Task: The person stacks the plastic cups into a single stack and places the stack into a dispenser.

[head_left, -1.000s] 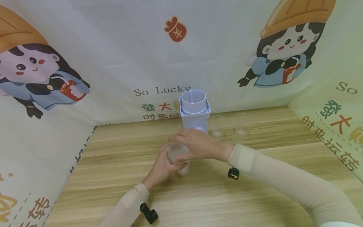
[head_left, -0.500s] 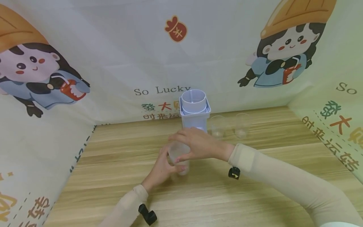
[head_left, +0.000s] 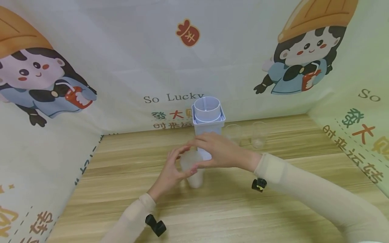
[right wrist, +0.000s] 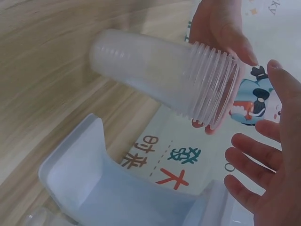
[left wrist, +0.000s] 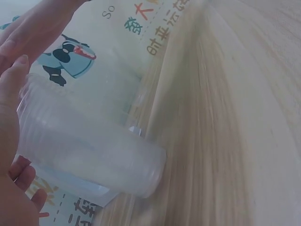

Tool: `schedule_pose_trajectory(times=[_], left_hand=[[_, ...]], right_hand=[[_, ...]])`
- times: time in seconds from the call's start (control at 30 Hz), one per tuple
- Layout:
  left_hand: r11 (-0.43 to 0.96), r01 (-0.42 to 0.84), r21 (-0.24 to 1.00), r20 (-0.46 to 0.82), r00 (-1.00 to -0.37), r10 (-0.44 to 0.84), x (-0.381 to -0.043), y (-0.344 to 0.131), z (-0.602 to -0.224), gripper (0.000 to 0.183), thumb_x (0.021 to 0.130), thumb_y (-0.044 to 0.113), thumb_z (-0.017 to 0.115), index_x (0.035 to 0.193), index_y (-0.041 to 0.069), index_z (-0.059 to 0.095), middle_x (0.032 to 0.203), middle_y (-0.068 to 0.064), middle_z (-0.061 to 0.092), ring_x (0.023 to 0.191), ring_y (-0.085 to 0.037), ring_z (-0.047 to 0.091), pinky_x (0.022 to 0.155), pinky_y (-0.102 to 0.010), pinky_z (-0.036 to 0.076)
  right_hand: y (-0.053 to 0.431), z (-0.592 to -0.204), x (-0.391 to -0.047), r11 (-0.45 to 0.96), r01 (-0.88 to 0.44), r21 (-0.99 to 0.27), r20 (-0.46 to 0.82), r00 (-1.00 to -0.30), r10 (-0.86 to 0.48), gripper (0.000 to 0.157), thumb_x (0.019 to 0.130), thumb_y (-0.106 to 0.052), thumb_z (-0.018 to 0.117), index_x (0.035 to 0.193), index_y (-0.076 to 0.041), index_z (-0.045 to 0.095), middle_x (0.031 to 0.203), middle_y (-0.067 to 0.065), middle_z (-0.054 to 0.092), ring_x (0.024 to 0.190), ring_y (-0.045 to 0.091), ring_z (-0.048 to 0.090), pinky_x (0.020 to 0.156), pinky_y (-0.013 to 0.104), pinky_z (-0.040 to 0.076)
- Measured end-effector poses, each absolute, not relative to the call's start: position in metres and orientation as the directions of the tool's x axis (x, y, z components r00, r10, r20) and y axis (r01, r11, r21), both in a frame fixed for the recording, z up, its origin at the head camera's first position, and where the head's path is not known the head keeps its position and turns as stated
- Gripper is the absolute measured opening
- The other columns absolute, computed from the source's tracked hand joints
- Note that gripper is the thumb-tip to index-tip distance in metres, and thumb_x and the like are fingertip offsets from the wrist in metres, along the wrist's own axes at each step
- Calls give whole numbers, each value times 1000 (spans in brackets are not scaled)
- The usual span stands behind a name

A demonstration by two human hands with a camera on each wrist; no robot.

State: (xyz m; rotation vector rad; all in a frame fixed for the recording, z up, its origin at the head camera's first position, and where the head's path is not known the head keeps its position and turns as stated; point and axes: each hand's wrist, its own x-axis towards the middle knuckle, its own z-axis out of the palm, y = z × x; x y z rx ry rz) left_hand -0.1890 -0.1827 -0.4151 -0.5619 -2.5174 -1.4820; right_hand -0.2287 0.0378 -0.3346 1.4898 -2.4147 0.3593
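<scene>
A stack of clear plastic cups is held in my left hand, with fingers and thumb curled around it near the rims. In the right wrist view the stacked cups show several ridged rims facing my right hand. Its fingers are spread and stand apart from those rims. From the head view, the right hand overlaps the top of the stack. Just behind both hands stands a pale lavender cup dispenser, square on the outside with a round tube on top; the right hand hides part of its front.
Two clear plastic cups stand on the wood-grain table to the right of the dispenser, one partly behind the right hand. A printed cloth forms the back and side walls around the table.
My right hand has moved slightly right and its fingers have come away from the cup rims. The left hand still holds the stack, its thumb now higher near the rim.
</scene>
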Motion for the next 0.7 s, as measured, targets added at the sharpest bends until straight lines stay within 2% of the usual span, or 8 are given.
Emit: schedule_pose_trajectory(times=[0.3,0.57,0.7], left_hand=[[450,444,775,370,-896,247,-190,-184,-420,66,79,19,83,138,17,54,135,-10,53,128,-25,40,107,-48,35],[460,433,775,366,-902,230,-190,-182,-422,62,81,17,81,136,12,56,137,-10,53,131,-28,40,106,-49,35],[476,426,769,369,-905,213,-189,-182,-423,61,80,17,82,135,13,57,136,-10,54,130,-27,40,106,-50,36]], right_hand=[[58,-345,-224,412,-909,-60,416,-398,-818,65,85,-53,70,137,-16,57,125,0,66,117,17,59,101,37,49],[78,-347,-219,451,-889,-76,414,-440,-797,65,83,-52,73,133,-13,59,127,2,66,120,20,60,104,40,48],[91,-350,-217,472,-877,-88,422,-462,-780,64,82,-52,74,132,-13,60,125,3,67,119,20,60,104,41,48]])
